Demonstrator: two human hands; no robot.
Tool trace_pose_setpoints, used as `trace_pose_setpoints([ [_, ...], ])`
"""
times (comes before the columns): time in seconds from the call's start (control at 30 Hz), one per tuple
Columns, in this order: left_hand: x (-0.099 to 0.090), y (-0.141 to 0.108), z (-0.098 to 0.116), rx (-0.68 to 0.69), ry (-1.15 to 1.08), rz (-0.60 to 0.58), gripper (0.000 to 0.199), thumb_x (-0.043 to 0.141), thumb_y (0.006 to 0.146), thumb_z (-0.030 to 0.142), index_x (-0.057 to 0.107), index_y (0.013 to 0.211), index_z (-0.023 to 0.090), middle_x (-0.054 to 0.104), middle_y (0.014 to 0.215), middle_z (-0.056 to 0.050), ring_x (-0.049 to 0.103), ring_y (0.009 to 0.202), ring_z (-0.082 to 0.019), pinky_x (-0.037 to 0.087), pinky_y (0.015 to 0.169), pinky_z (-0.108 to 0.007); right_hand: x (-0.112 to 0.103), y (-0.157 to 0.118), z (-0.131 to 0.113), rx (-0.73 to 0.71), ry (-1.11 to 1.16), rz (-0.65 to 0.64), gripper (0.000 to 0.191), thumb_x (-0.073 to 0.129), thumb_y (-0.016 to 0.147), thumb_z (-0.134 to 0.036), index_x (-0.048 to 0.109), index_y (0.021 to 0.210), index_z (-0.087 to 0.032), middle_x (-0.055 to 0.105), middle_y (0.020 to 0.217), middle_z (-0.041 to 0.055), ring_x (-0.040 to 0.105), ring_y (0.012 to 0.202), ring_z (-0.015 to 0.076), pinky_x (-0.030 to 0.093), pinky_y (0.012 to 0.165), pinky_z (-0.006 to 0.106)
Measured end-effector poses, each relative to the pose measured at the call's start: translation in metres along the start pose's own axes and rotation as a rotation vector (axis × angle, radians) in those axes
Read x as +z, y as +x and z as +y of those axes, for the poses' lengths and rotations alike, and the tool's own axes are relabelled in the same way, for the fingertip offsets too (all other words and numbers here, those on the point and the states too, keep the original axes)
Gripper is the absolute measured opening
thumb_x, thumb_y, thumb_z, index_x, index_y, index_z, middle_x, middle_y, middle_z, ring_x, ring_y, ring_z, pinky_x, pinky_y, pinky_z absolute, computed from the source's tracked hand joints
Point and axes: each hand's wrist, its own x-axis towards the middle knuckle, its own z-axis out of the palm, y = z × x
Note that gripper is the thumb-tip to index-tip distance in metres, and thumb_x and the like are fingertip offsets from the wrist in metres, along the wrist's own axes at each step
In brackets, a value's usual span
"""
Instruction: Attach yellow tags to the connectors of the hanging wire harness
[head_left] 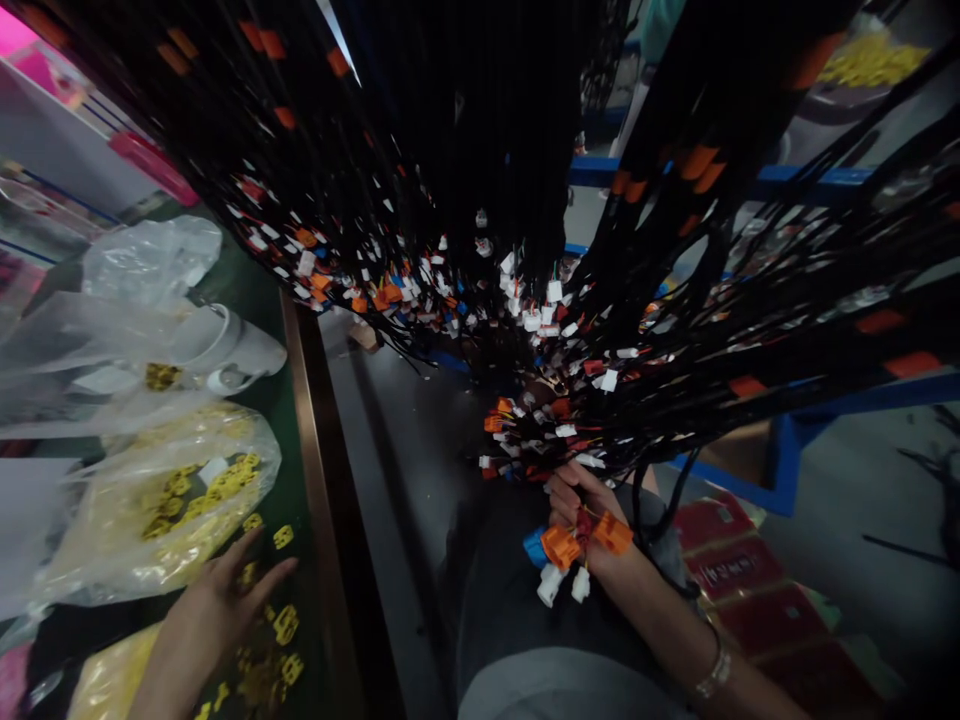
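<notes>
Orange connectors [586, 540] in right hand [589, 520]

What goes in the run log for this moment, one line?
left hand: flat on yellow connectors, green table | right hand: gripping wire harness end, orange/white plugs | hanging harness bundles ahead

A white mug [225, 350] sits under clear plastic bags [142, 265] at left, a blue frame [787, 445] at right, red boxes [739, 570] at lower right.

Orange connectors [585, 541], black wires [480, 120], yellow clips [285, 625]
</notes>
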Motion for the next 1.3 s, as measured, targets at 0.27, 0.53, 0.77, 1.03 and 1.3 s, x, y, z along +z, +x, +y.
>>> trace_pose_setpoints([
  [0.27, 0.011, 0.01, -0.003, -0.034, 0.001, -0.026, 0.038, 0.051, 0.072, 0.048, 0.065, 0.097, 0.022, 0.069, 0.091, -0.006, 0.065, 0.079, -0.023, 0.05, 0.071, -0.031, -0.001, -0.001, 0.001, -0.002, 0.059, 0.001, 0.027, 0.063, 0.077, -0.031, 0.043, 0.062, -0.021, 0.037, 0.047, -0.0086, 0.028, 0.035, 0.0054, 0.029, 0.034, 0.016],
  [0.53, -0.013, -0.002, 0.042, -0.237, 0.054, 0.075, 0.045, 0.042, 0.08, 0.048, 0.06, 0.104, 0.014, 0.067, 0.1, -0.013, 0.064, 0.092, -0.031, 0.05, 0.079, -0.041, 0.005, 0.001, 0.003, -0.022, 0.112, 0.007, 0.026, 0.066, 0.074, -0.027, 0.045, 0.06, -0.02, 0.038, 0.047, -0.0081, 0.031, 0.037, 0.0046, 0.032, 0.034, 0.015],
  [0.77, -0.013, -0.02, 0.14, 0.131, -0.672, -0.105, 0.036, 0.05, 0.082, 0.044, 0.063, 0.102, 0.018, 0.068, 0.095, -0.005, 0.064, 0.082, -0.019, 0.051, 0.074, -0.029, 0.011, 0.006, 0.005, -0.093, 0.133, 0.017, 0.024, 0.063, 0.076, -0.025, 0.045, 0.061, -0.02, 0.041, 0.049, -0.007, 0.036, 0.036, 0.0059, 0.035, 0.032, 0.016],
  [1.03, 0.03, -0.029, 0.241, 0.206, -1.193, -0.748, 0.03, 0.055, 0.082, 0.037, 0.06, 0.102, 0.015, 0.061, 0.067, -0.001, 0.054, 0.058, -0.009, 0.046, 0.058, -0.021, 0.011, 0.01, 0.004, -0.118, 0.167, -0.048, 0.023, 0.065, 0.074, -0.022, 0.045, 0.062, -0.019, 0.043, 0.048, -0.008, 0.036, 0.034, 0.0034, 0.034, 0.033, 0.014],
  [1.3, 0.049, -0.018, 0.258, 0.26, -1.301, -0.619, 0.029, 0.059, 0.08, 0.032, 0.063, 0.103, 0.016, 0.065, 0.08, -0.003, 0.059, 0.069, -0.011, 0.048, 0.063, -0.021, 0.012, 0.016, -0.002, -0.106, 0.228, -0.069, 0.022, 0.067, 0.072, -0.019, 0.048, 0.062, -0.017, 0.048, 0.048, -0.0066, 0.042, 0.038, 0.0029, 0.037, 0.035, 0.011],
])
